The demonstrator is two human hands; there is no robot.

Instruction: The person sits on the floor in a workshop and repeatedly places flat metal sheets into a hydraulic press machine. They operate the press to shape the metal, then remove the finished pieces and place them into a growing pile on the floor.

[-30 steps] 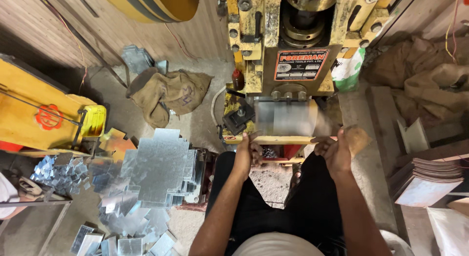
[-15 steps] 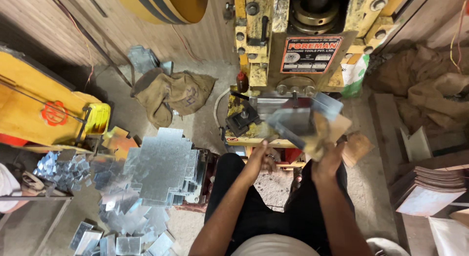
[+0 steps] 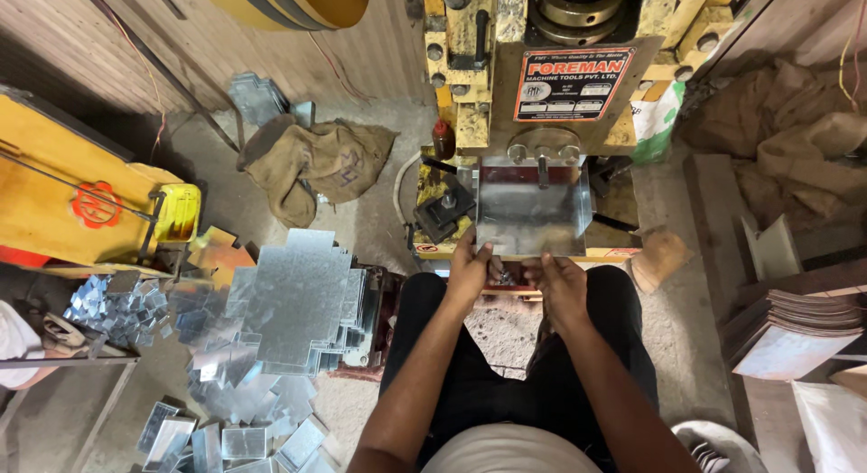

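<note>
Head view, left to right: stack of cut sheet blanks (image 3: 293,301) on the floor, then left hand (image 3: 470,272) and right hand (image 3: 560,288), each grip pinching the near edge of the folded metal sheet (image 3: 533,209) on the press bed (image 3: 433,249). Best to seat the sheet square under the ram (image 3: 543,152), fingers kept outside.

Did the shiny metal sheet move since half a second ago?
Yes. The metal sheet was tilted up above the right hand; now it lies flat on the press bed under the yellow press.
</note>
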